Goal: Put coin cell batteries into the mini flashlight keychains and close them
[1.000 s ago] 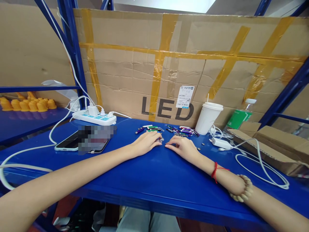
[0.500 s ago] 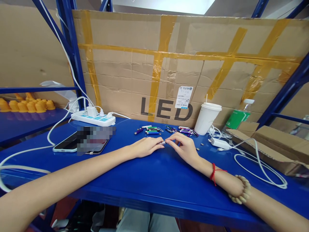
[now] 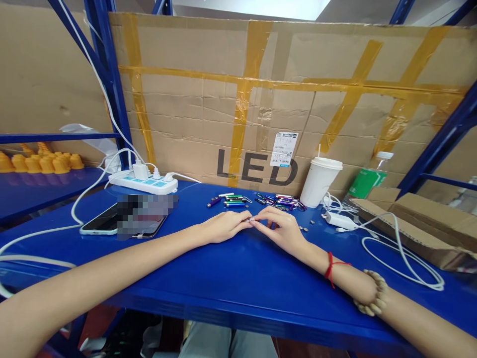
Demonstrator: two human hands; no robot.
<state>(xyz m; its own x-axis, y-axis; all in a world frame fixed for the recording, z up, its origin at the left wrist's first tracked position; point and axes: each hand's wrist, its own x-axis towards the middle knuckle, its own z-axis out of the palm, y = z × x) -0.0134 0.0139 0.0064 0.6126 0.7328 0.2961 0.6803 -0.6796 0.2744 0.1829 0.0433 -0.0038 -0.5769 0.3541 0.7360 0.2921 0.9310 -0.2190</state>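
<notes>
The small shiny piece is near the middle of the frame, right between the two hands. It seems to lie side to side, pointing from one hand to the other, so neither is nearer. The left hand pinches its left end, and the right hand has its fingertips closed on the right end.

2 forearms converge, left grip and right grip pinching.
</notes>
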